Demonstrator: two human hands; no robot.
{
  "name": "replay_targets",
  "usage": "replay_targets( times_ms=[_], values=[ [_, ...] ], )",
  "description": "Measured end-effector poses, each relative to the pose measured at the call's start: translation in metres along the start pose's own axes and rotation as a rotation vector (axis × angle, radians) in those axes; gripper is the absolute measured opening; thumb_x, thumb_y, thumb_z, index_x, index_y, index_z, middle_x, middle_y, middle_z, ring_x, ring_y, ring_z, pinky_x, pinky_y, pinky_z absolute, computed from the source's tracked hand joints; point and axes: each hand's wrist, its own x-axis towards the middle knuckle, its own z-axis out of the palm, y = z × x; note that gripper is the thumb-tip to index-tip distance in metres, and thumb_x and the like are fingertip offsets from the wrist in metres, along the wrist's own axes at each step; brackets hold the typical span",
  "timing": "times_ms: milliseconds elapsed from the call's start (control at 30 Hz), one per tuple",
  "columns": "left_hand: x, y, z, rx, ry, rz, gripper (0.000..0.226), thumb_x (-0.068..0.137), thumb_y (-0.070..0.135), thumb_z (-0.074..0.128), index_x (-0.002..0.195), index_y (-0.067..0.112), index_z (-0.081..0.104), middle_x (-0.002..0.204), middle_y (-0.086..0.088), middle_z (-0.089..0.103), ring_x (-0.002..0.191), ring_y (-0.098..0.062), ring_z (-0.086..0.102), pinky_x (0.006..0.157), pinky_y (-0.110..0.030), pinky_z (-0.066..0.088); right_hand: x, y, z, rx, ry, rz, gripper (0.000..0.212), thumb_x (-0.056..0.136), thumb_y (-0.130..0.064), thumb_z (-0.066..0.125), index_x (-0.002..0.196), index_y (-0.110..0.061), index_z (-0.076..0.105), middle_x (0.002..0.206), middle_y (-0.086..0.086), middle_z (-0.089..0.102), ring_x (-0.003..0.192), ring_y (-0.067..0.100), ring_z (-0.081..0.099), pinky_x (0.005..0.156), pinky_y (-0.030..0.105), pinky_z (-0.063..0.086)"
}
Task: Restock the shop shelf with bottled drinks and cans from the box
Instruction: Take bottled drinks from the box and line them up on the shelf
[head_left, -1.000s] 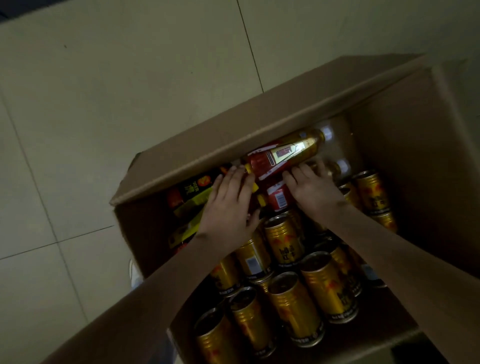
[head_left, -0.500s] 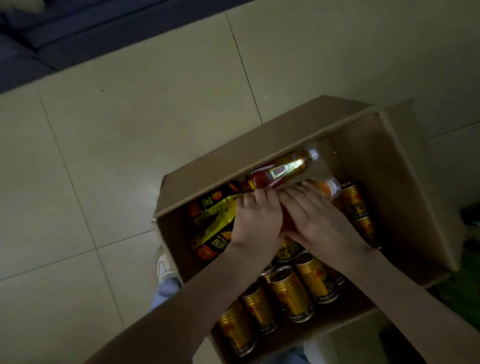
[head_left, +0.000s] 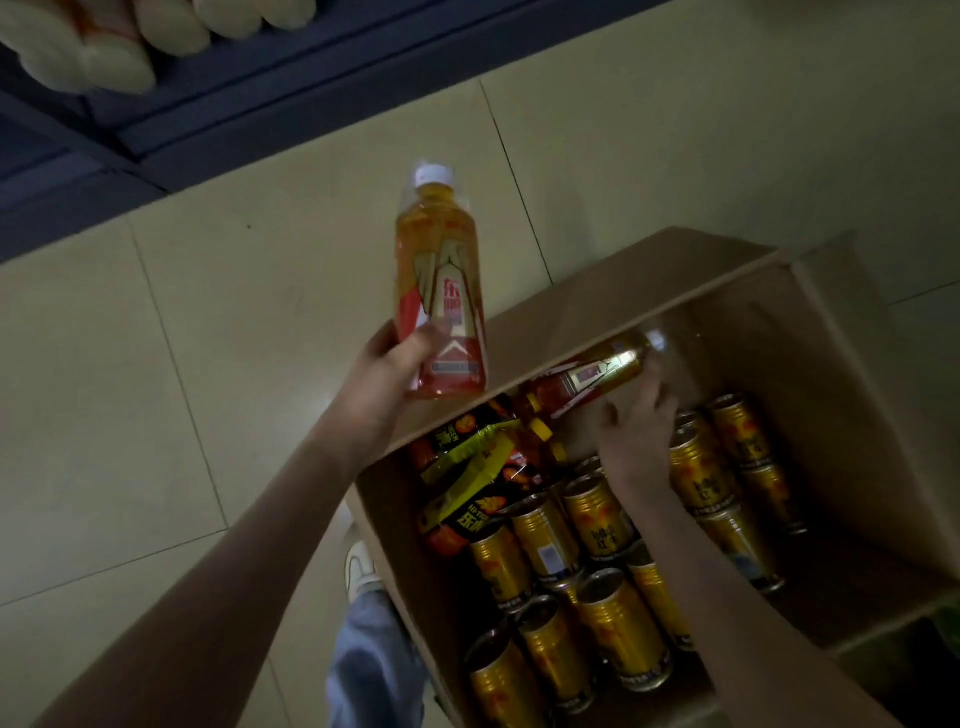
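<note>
My left hand (head_left: 392, 371) grips the lower part of an orange drink bottle (head_left: 439, 283) with a white cap and a red and gold label, held upright above the floor just left of the cardboard box (head_left: 852, 374). Inside the box my right hand (head_left: 636, 436) reaches up to a second, similar bottle (head_left: 597, 374) lying against the far wall, its fingers curled at the bottle's neck end. Several gold cans (head_left: 597, 514) stand packed in the box. Dark bottles with yellow and orange labels (head_left: 472, 467) lie at the box's left side.
The dark blue base of a shelf unit (head_left: 218, 104) runs across the top left, with pale round packages (head_left: 104, 47) on it. Beige floor tiles (head_left: 156, 389) surround the box. My shoe (head_left: 361, 569) and a denim trouser leg (head_left: 369, 660) show beside the box.
My left hand has lifted one orange bottle out of the box and up to the left. My right hand stayed in the box and shifted to the remaining bottle. The view tilted up toward the shelf.
</note>
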Motion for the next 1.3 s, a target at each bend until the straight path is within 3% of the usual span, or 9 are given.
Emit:
replay_targets(
  times_ms=[167,333,467,600,733,833,933,1200,1300],
  values=[
    [0.040,-0.022,0.002,-0.019,0.001,0.020,0.065,0.071,0.042,0.064,0.128,0.014,0.051,0.104,0.001,0.071,0.093,-0.014,0.070,0.086,-0.034,0.053,0.054,-0.003,0.065,0.021,-0.027,0.137,0.071,0.098,-0.030,0.044,0.152,-0.035,-0.002,0.158,0.007,-0.020,0.141,0.037,0.023,0.106,0.040,0.036],
    [0.054,-0.043,0.007,0.025,0.002,0.008,0.064,0.072,0.043,0.067,0.129,0.016,0.051,0.112,-0.003,0.069,0.099,-0.019,0.069,0.093,-0.042,0.052,0.063,0.011,0.096,0.015,-0.033,0.156,0.090,0.089,-0.039,0.060,0.152,-0.032,-0.005,0.149,0.003,-0.041,0.137,0.040,0.027,0.099,0.037,0.043],
    [0.053,-0.041,0.009,0.006,0.021,0.027,0.070,0.072,0.042,0.065,0.134,0.012,0.048,0.113,-0.005,0.069,0.099,-0.021,0.069,0.096,-0.048,0.050,0.076,0.011,0.086,-0.063,-0.049,0.280,0.093,0.087,-0.041,0.061,0.149,-0.040,-0.009,0.148,0.001,-0.042,0.132,0.048,0.025,0.102,0.047,0.036],
    [0.045,-0.034,0.014,0.058,0.009,0.030,0.071,0.072,0.046,0.064,0.133,0.016,0.049,0.113,-0.002,0.069,0.102,-0.020,0.068,0.099,-0.048,0.048,0.073,0.042,0.067,-0.204,-0.002,0.242,0.100,0.083,-0.029,0.066,0.148,-0.043,-0.007,0.153,0.003,-0.034,0.131,0.052,0.021,0.101,0.052,0.037],
    [0.023,-0.027,0.028,0.079,-0.025,0.048,0.067,0.071,0.044,0.066,0.131,0.019,0.049,0.114,0.000,0.068,0.102,-0.018,0.067,0.096,-0.042,0.050,0.058,0.037,0.041,-0.036,0.007,0.202,0.099,0.085,-0.022,0.065,0.151,-0.034,-0.008,0.158,0.012,-0.019,0.141,0.043,0.014,0.113,0.049,0.020],
    [-0.015,-0.014,0.036,0.045,-0.050,0.063,0.068,0.071,0.041,0.067,0.132,0.015,0.049,0.112,-0.001,0.069,0.098,-0.017,0.069,0.083,-0.034,0.054,0.013,0.008,0.004,0.143,0.022,0.112,0.102,0.085,-0.012,0.061,0.149,-0.035,-0.014,0.160,0.005,-0.010,0.141,0.042,0.020,0.114,0.048,0.020],
    [-0.075,0.015,0.041,0.030,-0.072,0.059,0.080,0.063,0.048,0.071,0.132,0.013,0.050,0.112,-0.004,0.070,0.099,-0.021,0.069,0.080,-0.036,0.055,-0.054,-0.032,-0.050,0.270,-0.001,-0.019,0.105,0.086,-0.008,0.062,0.147,-0.037,-0.018,0.159,-0.002,-0.013,0.144,0.036,0.009,0.114,0.043,0.016],
    [-0.275,0.145,0.061,-0.076,-0.122,0.102,0.074,0.070,0.039,0.068,0.137,0.017,0.045,0.115,-0.003,0.069,0.099,-0.020,0.069,0.076,-0.030,0.055,-0.250,-0.147,-0.251,0.207,-0.004,-0.338,0.110,0.084,-0.011,0.067,0.144,-0.047,-0.018,0.157,-0.015,-0.017,0.145,0.024,0.005,0.108,0.033,0.008],
    [-0.354,0.201,0.073,-0.090,-0.136,0.181,0.089,0.060,0.047,0.076,0.138,0.019,0.043,0.118,-0.004,0.067,0.101,-0.020,0.069,0.080,-0.035,0.054,-0.322,-0.188,-0.331,0.195,0.046,-0.426,0.108,0.084,-0.010,0.066,0.143,-0.050,-0.015,0.157,-0.013,-0.019,0.143,0.021,0.001,0.102,0.032,0.010]
  ],
)
